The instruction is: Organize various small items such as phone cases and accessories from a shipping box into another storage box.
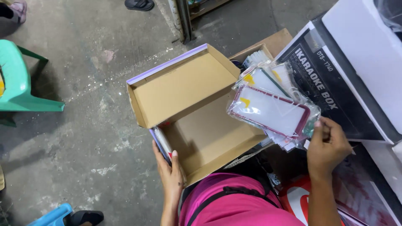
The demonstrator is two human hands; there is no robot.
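Observation:
An open brown cardboard box with its lid folded back rests on my lap. My left hand grips the box's near left corner, beside a few flat items standing inside against the wall. My right hand holds a fanned stack of clear plastic-bagged phone cases over the box's right edge. The top case has a dark red rim and a white back.
A large black-and-white carton and a white box stand at the right. A smaller open cardboard box sits behind. A green plastic chair is at the left, a blue object at the bottom left. The floor is concrete.

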